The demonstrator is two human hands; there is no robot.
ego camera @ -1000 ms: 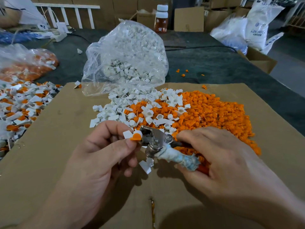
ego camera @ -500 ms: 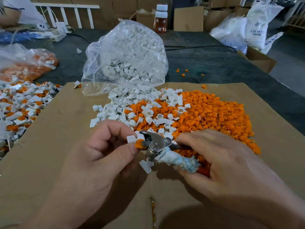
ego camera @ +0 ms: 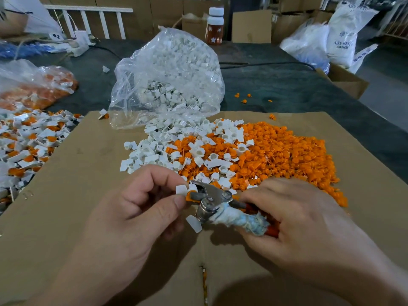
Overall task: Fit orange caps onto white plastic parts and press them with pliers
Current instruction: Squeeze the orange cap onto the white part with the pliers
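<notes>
On the cardboard sheet (ego camera: 77, 173) over our desk (ego camera: 287, 89), the loose orange caps (ego camera: 287, 155) and white parts (ego camera: 150, 155) look feather-light and apt to scatter. Our right hand (ego camera: 298, 217) grasps the wrapped handles of the steel pliers (ego camera: 212, 195), which are rigid and heavier. Our left hand (ego camera: 132, 217) pinches one white part (ego camera: 182, 189) by its flat tab, its orange cap (ego camera: 189, 195) at the jaws. We judge it small, stiff plastic, best held by that tab.
</notes>
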